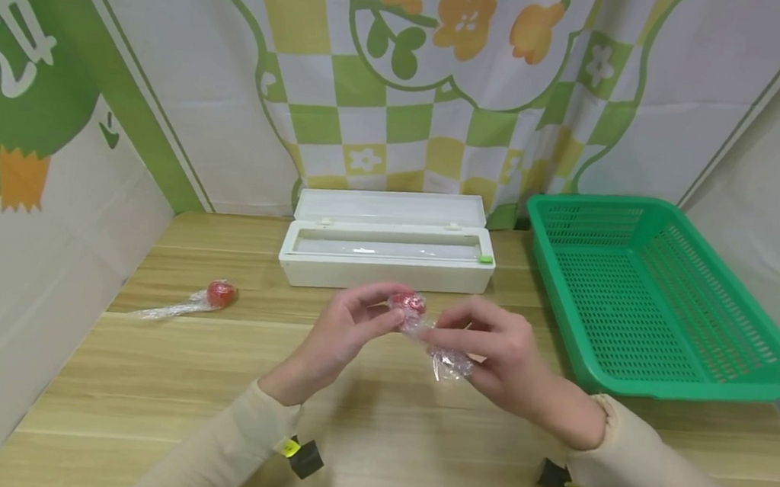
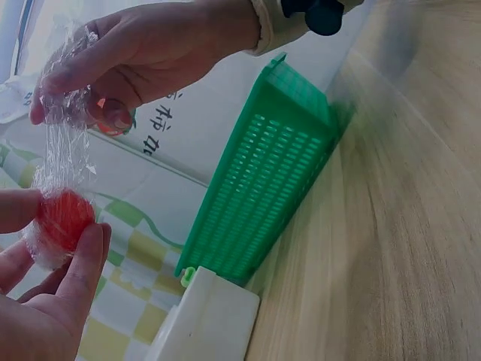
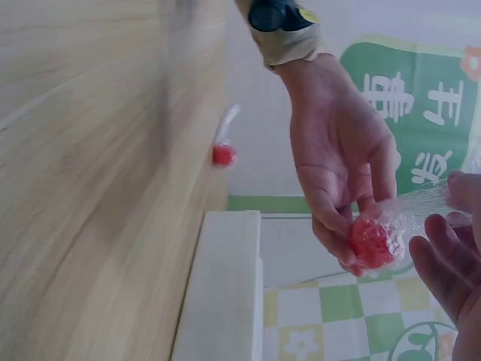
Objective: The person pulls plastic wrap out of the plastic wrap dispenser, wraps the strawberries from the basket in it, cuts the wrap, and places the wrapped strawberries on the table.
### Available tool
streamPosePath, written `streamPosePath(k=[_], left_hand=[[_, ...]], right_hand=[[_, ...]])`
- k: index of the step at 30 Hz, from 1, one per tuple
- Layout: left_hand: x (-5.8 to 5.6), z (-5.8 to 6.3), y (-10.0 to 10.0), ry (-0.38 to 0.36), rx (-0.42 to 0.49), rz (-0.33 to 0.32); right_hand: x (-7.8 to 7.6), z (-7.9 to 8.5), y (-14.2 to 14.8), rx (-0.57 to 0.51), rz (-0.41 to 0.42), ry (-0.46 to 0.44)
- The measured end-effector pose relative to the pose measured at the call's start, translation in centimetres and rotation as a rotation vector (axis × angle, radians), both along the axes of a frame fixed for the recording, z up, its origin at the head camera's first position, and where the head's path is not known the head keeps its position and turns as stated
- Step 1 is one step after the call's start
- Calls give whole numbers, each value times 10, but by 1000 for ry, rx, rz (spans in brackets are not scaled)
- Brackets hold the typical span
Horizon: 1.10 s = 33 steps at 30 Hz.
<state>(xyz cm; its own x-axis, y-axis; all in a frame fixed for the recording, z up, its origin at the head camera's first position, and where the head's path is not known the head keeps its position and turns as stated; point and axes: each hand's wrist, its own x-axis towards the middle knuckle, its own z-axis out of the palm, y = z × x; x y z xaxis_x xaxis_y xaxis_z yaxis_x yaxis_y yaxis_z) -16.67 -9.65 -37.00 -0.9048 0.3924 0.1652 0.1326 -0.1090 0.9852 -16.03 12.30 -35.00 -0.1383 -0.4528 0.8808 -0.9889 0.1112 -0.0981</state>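
My left hand [image 1: 338, 335] pinches a small red ball [image 1: 409, 301] between thumb and fingers, held up over the table in front of the white box. Clear cling film [image 2: 69, 150] covers the ball and runs from it in a gathered, twisted tail. The right hand [image 1: 515, 353] pinches that tail with its fingertips, and a crumpled end of film hangs below them. In the left wrist view the film stretches between both hands. Both wrist views show the ball's red through the wrinkled layer.
A second red ball [image 1: 221, 294], wrapped in film with its tail pointing left, lies on the wooden table [image 1: 200, 389]. At the back stands a white cling film box [image 1: 387, 274], lid raised. A green plastic basket [image 1: 563, 311] occupies the right side. Printed curtains [image 1: 348, 80] hang behind.
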Motion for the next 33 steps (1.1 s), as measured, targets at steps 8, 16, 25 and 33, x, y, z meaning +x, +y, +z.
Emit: streamPosePath(k=[8, 16, 25, 33], left_hand=[[1, -2, 0, 38, -99, -72], [2, 2, 0, 63, -125, -164], [3, 3, 2, 65, -109, -249], [3, 2, 5, 42, -20, -297]], right_hand=[[-3, 6, 9, 9, 81, -361], [-9, 6, 18, 36, -27, -806], [-15, -6, 13, -77, -3, -973], [-12, -10, 6, -149, -67, -879]])
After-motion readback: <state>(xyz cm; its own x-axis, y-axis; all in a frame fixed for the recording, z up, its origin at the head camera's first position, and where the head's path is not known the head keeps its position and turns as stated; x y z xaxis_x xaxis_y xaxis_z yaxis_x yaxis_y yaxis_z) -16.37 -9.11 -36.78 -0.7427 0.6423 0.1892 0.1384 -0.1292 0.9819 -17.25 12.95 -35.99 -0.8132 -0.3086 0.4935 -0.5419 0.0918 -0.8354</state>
